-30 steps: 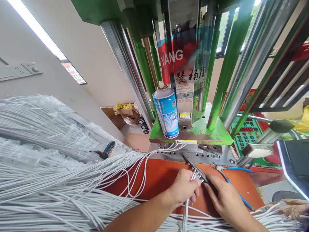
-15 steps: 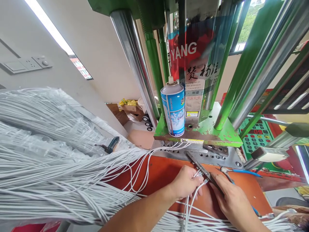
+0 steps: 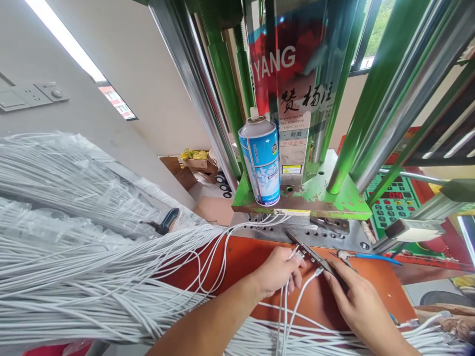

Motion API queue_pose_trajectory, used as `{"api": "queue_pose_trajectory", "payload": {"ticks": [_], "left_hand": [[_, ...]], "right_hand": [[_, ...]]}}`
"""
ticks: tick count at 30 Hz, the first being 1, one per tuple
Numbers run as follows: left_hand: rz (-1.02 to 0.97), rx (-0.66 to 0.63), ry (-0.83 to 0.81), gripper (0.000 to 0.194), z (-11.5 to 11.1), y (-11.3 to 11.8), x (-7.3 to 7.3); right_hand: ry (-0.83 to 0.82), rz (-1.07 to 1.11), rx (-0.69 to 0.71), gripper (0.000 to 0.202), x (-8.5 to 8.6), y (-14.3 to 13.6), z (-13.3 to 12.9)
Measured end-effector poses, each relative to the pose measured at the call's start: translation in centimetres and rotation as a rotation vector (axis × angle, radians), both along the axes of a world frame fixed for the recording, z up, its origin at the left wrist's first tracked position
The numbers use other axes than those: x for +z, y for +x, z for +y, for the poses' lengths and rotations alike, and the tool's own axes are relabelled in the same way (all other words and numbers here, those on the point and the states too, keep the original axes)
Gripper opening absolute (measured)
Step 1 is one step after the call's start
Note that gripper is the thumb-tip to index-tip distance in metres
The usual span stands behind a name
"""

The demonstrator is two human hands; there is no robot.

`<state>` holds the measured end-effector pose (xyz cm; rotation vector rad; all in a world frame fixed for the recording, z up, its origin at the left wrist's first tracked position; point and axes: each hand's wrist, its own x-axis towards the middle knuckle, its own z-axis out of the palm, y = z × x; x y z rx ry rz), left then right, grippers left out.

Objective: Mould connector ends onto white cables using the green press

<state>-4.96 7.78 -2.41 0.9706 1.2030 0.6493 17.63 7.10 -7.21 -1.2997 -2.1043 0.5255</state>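
My left hand [image 3: 284, 271] pinches white cables with clear plugs beside the left half of a narrow metal bar [image 3: 308, 253]. The fingers of my right hand [image 3: 352, 291] are wrapped round the bar's lower right end. Between my hands, a white cable with a clear plug [image 3: 318, 272] reaches up to the bar. The bar is tilted over the orange-brown work surface [image 3: 245, 257], its upper left end near the machine's steel plate [image 3: 356, 241]. Several white cables hang below my left hand.
A blue spray can [image 3: 261, 165] stands on the green machine platform [image 3: 315, 200]. Blue-handled pliers [image 3: 371, 256] lie right of the bar. Large bundles of white cables [image 3: 92, 296] fill the left side and run along the front. A control panel [image 3: 393, 202] is at the right.
My left hand has shifted slightly left and up along the bar with its cables, and one plugged cable now stands apart from it. The camera view has shifted a little.
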Motion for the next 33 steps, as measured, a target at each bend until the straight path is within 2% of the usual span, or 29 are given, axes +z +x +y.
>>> {"api": "queue_pose_trajectory", "payload": {"ticks": [3, 7, 11, 16, 21, 28, 30, 33], "left_hand": [[0.002, -0.002, -0.01, 0.045, 0.0, 0.0, 0.1], [0.073, -0.07, -0.057, 0.032, 0.0, 0.0, 0.8], [0.073, -0.069, -0.055, 0.026, 0.1, 0.2, 1.2], [0.079, -0.087, -0.027, 0.026, 0.0, 0.3, 0.4], [0.18, -0.041, 0.073, 0.028, -0.4, 0.7, -0.4], [0.209, 0.003, 0.082, 0.027, -0.8, 1.5, -0.2], [0.196, -0.024, 0.045, 0.027, -0.7, 1.3, 0.0], [0.137, -0.163, -0.019, 0.031, -0.3, 0.1, 0.4]], "right_hand": [[-0.021, 0.001, -0.002, 0.029, 0.1, -0.1, -0.1], [-0.043, -0.006, 0.017, 0.029, 0.5, -0.4, -0.3], [-0.034, -0.002, 0.059, 0.027, 0.9, -0.7, -0.4], [-0.013, -0.018, 0.135, 0.025, 1.2, -1.0, -0.5], [-0.057, -0.011, 0.232, 0.025, 2.1, -0.7, -0.1], [-0.035, -0.018, 0.28, 0.026, 3.0, -0.6, -0.1], [-0.021, -0.003, 0.272, 0.024, 2.8, -0.9, -0.3], [0.028, 0.013, 0.184, 0.023, 2.1, -1.4, -0.4]]}}
